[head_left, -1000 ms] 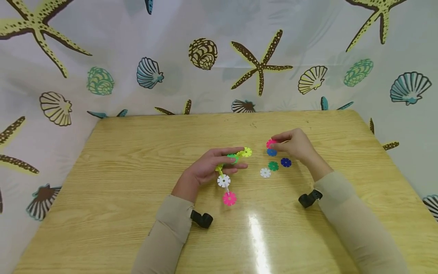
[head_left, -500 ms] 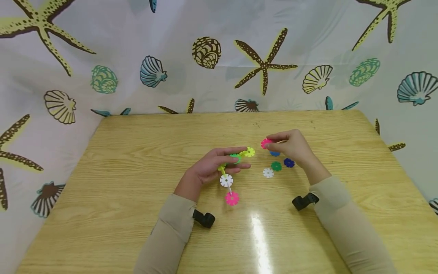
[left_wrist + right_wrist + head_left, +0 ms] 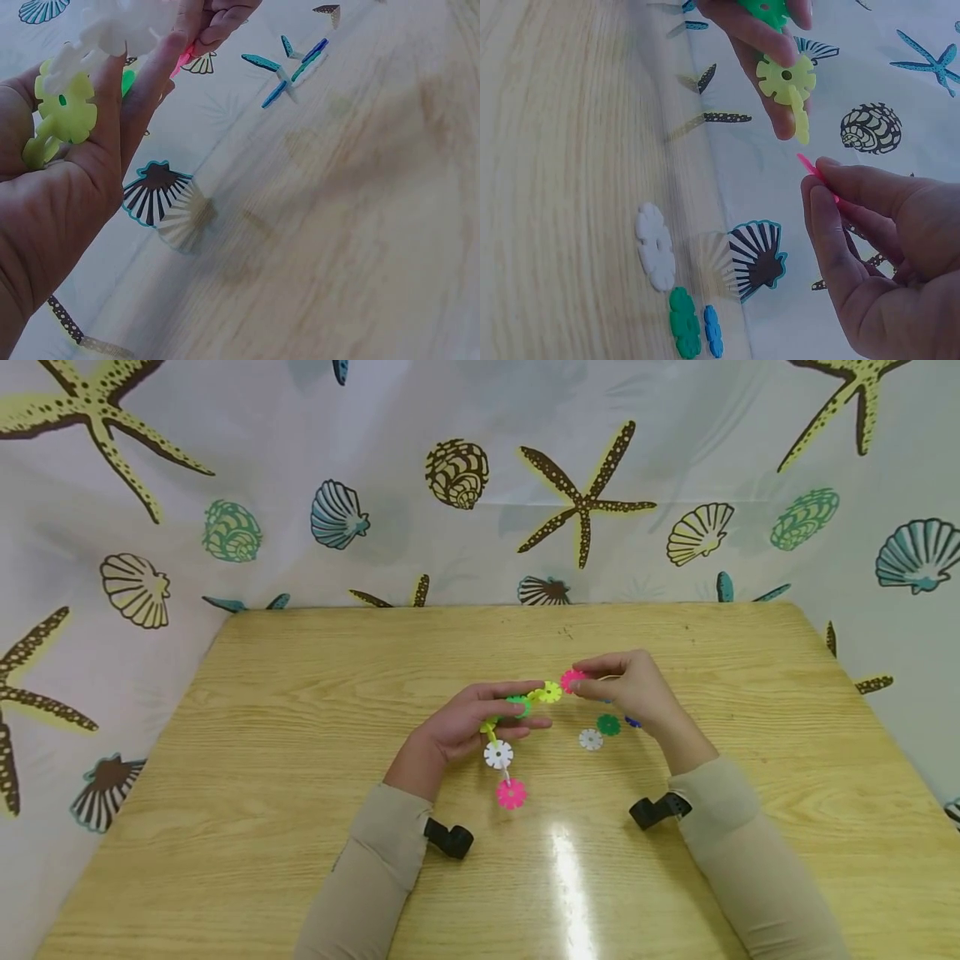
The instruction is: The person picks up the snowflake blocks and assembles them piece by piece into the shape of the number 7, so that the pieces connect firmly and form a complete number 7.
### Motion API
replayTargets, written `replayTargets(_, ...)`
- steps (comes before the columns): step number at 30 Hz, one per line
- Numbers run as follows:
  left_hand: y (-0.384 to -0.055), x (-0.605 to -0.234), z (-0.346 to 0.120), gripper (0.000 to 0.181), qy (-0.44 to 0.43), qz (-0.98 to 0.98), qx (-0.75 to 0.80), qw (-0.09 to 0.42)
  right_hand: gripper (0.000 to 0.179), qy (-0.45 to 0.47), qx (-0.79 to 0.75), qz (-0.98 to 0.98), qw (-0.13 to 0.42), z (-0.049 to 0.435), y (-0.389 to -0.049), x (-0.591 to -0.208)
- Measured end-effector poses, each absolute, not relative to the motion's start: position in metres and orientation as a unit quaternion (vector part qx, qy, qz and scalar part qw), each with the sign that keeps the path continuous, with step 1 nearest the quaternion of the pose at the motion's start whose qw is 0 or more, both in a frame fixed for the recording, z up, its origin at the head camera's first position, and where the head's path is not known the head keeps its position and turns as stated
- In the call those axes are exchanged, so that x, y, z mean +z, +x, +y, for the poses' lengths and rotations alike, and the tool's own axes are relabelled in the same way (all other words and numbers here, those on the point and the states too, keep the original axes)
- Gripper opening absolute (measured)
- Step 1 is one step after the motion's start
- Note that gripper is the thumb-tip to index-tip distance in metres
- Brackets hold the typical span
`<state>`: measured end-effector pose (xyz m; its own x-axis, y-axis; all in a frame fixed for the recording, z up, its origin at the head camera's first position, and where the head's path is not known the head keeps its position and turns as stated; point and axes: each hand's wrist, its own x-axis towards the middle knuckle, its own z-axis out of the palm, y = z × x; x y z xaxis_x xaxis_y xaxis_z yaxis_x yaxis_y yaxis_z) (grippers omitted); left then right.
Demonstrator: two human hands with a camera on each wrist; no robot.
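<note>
My left hand (image 3: 465, 722) holds a chain of interlocking notched plastic discs, its fingers around a green disc (image 3: 519, 702). From one end of the chain juts a yellow disc (image 3: 552, 692), past the fingertips. The other end hangs below the palm, with a white disc (image 3: 498, 754) and then a pink disc (image 3: 512, 794). Between thumb and fingers my right hand (image 3: 637, 693) pinches a separate pink disc (image 3: 817, 172). In the right wrist view its edge faces the yellow end disc (image 3: 801, 124), a small gap between them.
Loose discs lie on the wooden table (image 3: 300, 735) below the right hand: a white one (image 3: 591, 739), a green one (image 3: 609, 725) and blue ones partly hidden by that hand. A shell-printed cloth (image 3: 405, 543) rises behind the table. Each wrist wears a black camera.
My right hand has lifted its pink disc from beside the blue disc and brought it leftward, right up to the yellow end disc. The left hand has stayed nearly still with the chain.
</note>
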<state>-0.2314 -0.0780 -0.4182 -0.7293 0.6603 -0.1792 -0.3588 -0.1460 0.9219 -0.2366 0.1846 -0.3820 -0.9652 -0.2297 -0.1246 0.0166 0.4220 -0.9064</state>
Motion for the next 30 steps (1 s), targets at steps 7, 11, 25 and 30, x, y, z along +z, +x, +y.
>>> replayTargets(7, -0.2322, -0.4192, -0.0769, 0.048, 0.137, 0.558, 0.742, 0.345, 0.037, -0.054, -0.560, 0.819, 0.116, 0.1835, -0.2340, -0.3848)
replayTargets(11, -0.2328, -0.4204, -0.0770, 0.048, 0.136, 0.554, 0.746, 0.343, 0.037, -0.048, -0.582, 0.804, 0.112, 0.1819, -0.2337, -0.3871)
replayTargets(25, -0.2318, -0.4195, -0.0781, 0.048, 0.144, 0.527, 0.763, 0.346, 0.034, -0.073, -0.636, 0.759, 0.121, 0.1838, -0.2362, -0.3919)
replayTargets(30, -0.2313, -0.4188, -0.0770, 0.048, 0.145, 0.525, 0.764, 0.347, 0.033, -0.085, -0.632, 0.761, 0.123, 0.1868, -0.2365, -0.3923)
